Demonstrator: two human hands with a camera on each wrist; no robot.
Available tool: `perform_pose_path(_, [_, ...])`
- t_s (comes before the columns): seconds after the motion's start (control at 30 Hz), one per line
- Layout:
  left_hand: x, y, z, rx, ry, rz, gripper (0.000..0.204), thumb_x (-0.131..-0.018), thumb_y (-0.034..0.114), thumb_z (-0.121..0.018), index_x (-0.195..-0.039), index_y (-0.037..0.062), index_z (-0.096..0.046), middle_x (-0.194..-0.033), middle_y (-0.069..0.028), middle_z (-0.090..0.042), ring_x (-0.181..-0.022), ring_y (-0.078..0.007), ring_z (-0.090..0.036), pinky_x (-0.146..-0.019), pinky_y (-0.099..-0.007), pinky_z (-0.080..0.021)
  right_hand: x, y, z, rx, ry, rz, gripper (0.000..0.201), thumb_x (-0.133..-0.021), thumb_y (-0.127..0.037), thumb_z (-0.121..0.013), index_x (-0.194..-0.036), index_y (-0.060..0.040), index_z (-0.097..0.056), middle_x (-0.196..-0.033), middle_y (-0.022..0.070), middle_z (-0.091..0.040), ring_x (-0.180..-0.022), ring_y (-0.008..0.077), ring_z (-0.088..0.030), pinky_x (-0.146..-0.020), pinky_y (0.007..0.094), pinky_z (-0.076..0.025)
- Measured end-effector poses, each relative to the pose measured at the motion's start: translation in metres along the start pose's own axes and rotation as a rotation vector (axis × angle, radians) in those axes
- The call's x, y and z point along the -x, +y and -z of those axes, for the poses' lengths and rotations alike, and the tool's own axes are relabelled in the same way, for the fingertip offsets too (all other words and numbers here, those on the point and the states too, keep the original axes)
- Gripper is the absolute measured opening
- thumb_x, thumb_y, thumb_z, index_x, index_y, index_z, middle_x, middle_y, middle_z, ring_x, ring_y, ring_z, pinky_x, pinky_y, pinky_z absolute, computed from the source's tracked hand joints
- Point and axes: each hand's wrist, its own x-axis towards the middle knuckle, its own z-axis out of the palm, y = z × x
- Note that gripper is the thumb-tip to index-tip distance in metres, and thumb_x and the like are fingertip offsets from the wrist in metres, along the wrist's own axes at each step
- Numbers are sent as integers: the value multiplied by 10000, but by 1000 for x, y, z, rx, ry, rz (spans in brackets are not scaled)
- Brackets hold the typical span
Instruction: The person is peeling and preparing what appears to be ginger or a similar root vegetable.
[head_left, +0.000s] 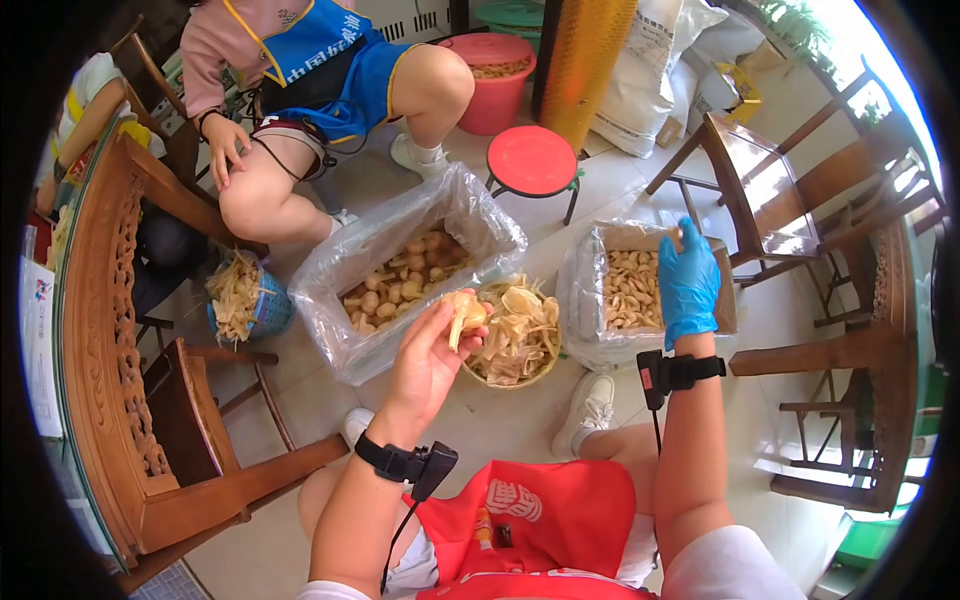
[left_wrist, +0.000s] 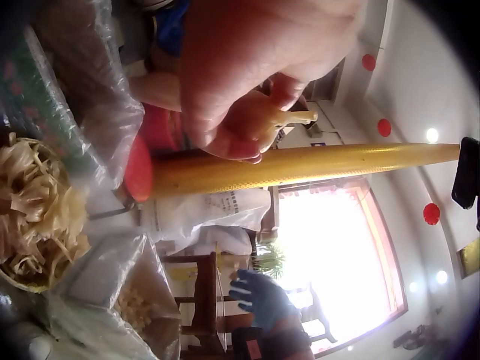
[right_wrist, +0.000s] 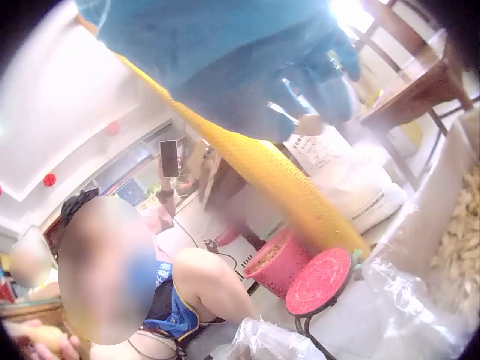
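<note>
In the head view my bare left hand (head_left: 422, 372) grips a garlic bulb (head_left: 466, 312) with a short stem, above a round basket of dry skins (head_left: 518, 335). The left wrist view shows thumb and fingers curled round that bulb (left_wrist: 251, 124). My blue-gloved right hand (head_left: 690, 290) is over the right side of a plastic-lined box of loose cloves (head_left: 632, 290). A small pale piece, apparently a clove (right_wrist: 308, 125), is held at the glove's fingertips. Left of the basket, a larger lined box (head_left: 345, 345) contains whole bulbs in its shadowed interior.
A person in a blue apron (head_left: 335, 70) sits across from me. Beyond the boxes are a red stool (head_left: 532, 161) and a pink bucket (head_left: 490, 105). A blue basket of skins (head_left: 270, 305) stands left, beside wooden furniture (head_left: 190, 400). More wooden chairs (head_left: 765, 195) are at the right.
</note>
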Motion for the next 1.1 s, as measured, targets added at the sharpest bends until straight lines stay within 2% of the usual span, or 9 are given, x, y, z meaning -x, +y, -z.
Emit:
perform_pose_path(0.1, [-1,-1,-1,27,53,-4,383,-958,275,-434,-1205,-12,-487,-1090,-169,-587,-873,-155,-560,-815,-276,-460,15,-2,2,51,-366,-4,369,-784,-254,-653,-1094,-64,-595,-1013,186,-624,-875,368,-605,-748,448,-483])
perform_pose_path(0.23, [-4,-9,3,38,58,62,360,-959,298,-420,-1172,22,-512,-1112,-150,-583,-895,-160,-563,-818,-283,-459,40,-66,8,-751,-738,217,441,-820,-251,-673,-1188,-35,-562,-977,151,-641,-808,240,-620,-768,342,-491])
perform_pose_path(0.27, [-5,-11,5,11,43,67,349,-961,309,-415,-1158,42,-523,-1108,-129,-584,-910,-157,-558,-832,-293,-454,36,-73,14,-754,-866,99,418,-819,-254,-669,-1162,-34,-573,-1020,165,-628,-841,266,-624,-780,350,-489])
perform_pose_path(0.3, [-7,-16,2,4,43,72,349,-961,309,-415,-1158,42,-523,-1108,-129,-584,-910,-157,-558,-832,-293,-454,48,-97,24,-818,-722,512,373,-798,-268,-677,-1077,-35,-596,-965,168,-621,-819,309,-616,-734,373,-492])
perform_pose_path(0.4, [-13,-31,-2,21,192,15,308,-964,329,-408,-1104,89,-540,-1048,-66,-586,-889,-136,-534,-817,-303,-434,62,-116,21,-799,-629,711,284,-784,-258,-666,-940,-35,-586,-875,170,-606,-773,341,-594,-675,402,-481])
perform_pose_path(0.63, [-14,-33,5,-10,146,12,268,-974,331,-384,-1018,103,-518,-884,-21,-546,-769,-123,-475,-725,-276,-390,77,-129,10,-731,-623,686,132,-793,-122,-607,-885,-37,-565,-771,163,-563,-729,371,-562,-630,418,-459])
perform_pose_path(0.87, [-4,-17,-4,44,31,16,301,-962,344,-386,-997,78,-524,-824,-45,-529,-720,-127,-454,-688,-261,-378,82,-143,16,-1066,-713,156,140,-891,-121,-502,-930,-4,-568,-760,160,-596,-682,267,-590,-614,358,-474])
perform_pose_path(0.97, [-3,-12,-9,121,35,17,307,-961,336,-391,-990,55,-513,-829,-61,-525,-707,-127,-445,-672,-255,-379,74,-136,9,-1391,-944,-522,173,-859,-112,-489,-919,-6,-611,-755,24,-575,-668,112,-504,-632,268,-445])
perform_pose_path(1.1, [-5,-10,2,169,10,-24,315,-962,333,-398,-996,39,-506,-831,-68,-520,-697,-127,-440,-660,-250,-383,48,-103,-10,-1445,-784,-819,175,-841,-123,-517,-918,-10,-627,-753,19,-576,-634,107,-490,-633,238,-428])
